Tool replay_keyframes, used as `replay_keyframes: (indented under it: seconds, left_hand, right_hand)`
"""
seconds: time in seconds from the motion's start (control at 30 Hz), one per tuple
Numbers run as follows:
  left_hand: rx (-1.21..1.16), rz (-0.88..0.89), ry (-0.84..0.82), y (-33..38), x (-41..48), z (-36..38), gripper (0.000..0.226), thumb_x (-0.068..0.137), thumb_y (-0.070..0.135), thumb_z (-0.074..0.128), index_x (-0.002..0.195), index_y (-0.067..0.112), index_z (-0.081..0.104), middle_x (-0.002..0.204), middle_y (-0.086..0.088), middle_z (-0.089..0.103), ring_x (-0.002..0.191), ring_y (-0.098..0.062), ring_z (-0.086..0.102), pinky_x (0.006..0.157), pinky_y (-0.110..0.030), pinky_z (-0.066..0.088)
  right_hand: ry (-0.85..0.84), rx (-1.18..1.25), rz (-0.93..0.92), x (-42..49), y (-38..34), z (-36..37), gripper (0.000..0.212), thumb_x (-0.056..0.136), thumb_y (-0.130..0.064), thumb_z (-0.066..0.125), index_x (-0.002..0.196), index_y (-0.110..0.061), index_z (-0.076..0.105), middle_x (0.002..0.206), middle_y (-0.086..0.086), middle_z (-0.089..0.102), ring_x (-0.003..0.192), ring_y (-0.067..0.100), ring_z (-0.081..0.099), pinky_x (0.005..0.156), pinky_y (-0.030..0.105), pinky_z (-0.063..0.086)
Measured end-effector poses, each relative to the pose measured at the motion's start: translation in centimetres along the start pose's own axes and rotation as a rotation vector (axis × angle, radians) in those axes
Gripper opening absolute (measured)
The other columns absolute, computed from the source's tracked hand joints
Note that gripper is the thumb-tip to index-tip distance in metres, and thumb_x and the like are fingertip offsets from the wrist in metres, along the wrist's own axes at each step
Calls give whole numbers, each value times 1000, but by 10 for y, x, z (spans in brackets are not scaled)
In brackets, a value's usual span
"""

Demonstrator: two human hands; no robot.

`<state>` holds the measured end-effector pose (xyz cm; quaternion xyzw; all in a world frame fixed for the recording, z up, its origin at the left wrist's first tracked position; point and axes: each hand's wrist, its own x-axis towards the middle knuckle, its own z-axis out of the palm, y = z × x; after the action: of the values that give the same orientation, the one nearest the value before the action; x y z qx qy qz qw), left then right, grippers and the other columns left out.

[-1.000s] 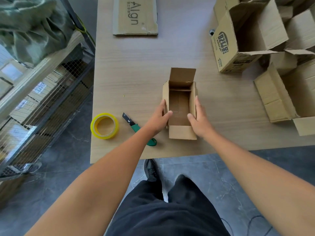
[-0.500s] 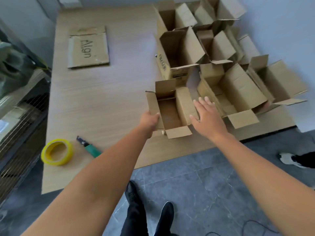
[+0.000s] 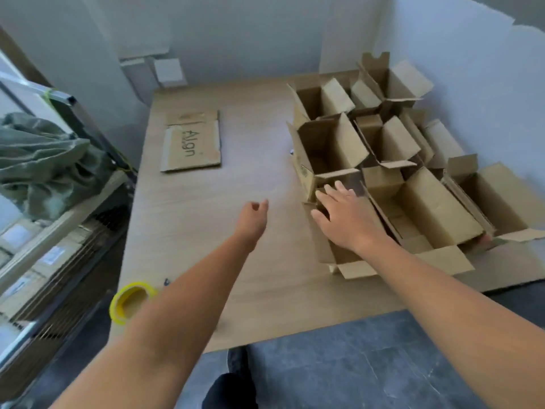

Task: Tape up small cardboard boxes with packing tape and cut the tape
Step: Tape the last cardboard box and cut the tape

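Hands: the left hand (image 3: 254, 215) hangs above the pale wood-grain tabletop (image 3: 203, 231), fingers loosely curled, holding nothing. The right hand (image 3: 346, 221) lies with fingers straight and spread over the small open brown cardboard box (image 3: 323, 249), gripping nothing.
Box position: on the right of the tabletop, set against the cluster of open brown cardboard boxes (image 3: 330, 143), its flaps splayed and untaped.
Handling: probably light. The walls look stiff but would crush under a hard squeeze. The flaps should spring back, so they need pinning down while the tape goes on.
Where to hold: the two long side walls, or a flat palm on the folded flaps.
Materials: matte, dry corrugated board with sharp creases, on a smooth laminate-like tabletop.
Tape: the glossy yellow ring of packing tape (image 3: 131, 302) sits near the front left edge, well apart from the box.
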<state>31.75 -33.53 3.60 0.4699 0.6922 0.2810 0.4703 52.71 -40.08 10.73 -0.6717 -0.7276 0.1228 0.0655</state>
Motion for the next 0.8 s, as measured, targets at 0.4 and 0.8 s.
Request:
replay_keyframes:
  seconds: [0.4, 0.8]
  left_hand:
    - [200, -159, 275, -76, 287, -235, 79, 93, 58, 56, 149, 6, 38, 151, -14, 43, 135, -33, 44, 111, -47, 40]
    - [174, -121, 349, -77, 401, -241, 47, 92, 46, 64, 131, 21, 56, 133, -5, 58, 125, -28, 52, 107, -45, 43]
  right_hand:
    - [-247, 274, -2, 306, -185, 135, 68, 103, -42, 46, 158, -8, 25, 165, 12, 22, 153, 25, 17, 125, 37, 15]
    - [-337, 252, 159, 407, -193, 212, 87, 96, -59, 50, 162, -16, 11, 169, 9, 9, 155, 23, 8, 124, 35, 11]
